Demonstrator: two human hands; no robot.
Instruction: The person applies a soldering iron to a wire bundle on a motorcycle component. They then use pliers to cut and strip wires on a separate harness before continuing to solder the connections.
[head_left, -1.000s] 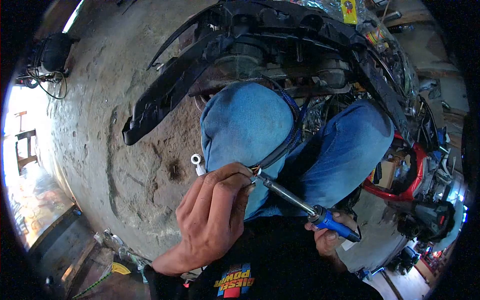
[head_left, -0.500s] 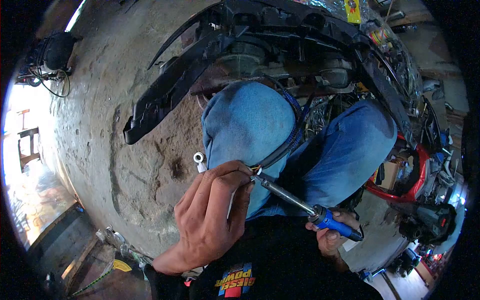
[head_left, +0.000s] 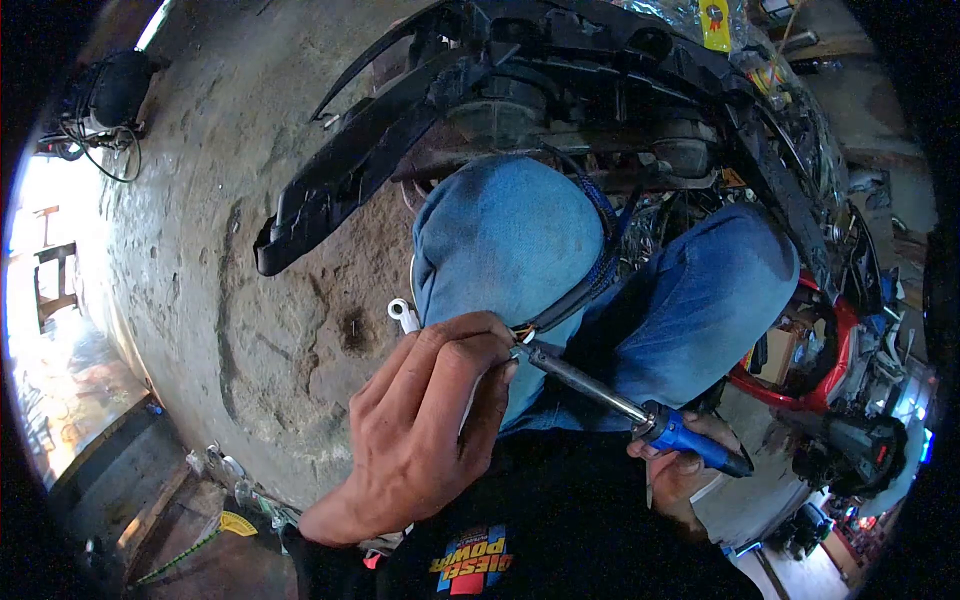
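Note:
My right hand [head_left: 678, 468] is closed around the blue handle of a soldering iron [head_left: 590, 390]. Its metal shaft points up and left, and the tip meets the wires [head_left: 522, 332] at my left fingertips. My left hand [head_left: 430, 405] pinches these thin wires, which come out of a dark sleeved cable [head_left: 572, 303] lying over my knee. A white piece with a ring end [head_left: 402, 314] sticks out beyond the left knuckles; part of it is hidden behind the hand. Whether the tip touches bare wire is too small to tell.
My jeans-covered knees [head_left: 505, 230] sit under the work. Beyond them stands a large black plastic frame [head_left: 350, 165]. To the right lie a red plastic part [head_left: 842, 345] and assorted parts. A black machine with a hose [head_left: 115, 100] stands on the rough concrete floor [head_left: 200, 260] at far left.
The soldering iron's handle and my right hand have shifted slightly right and down, with the tip still at the wires. My left hand keeps its pinch; the view has moved a little.

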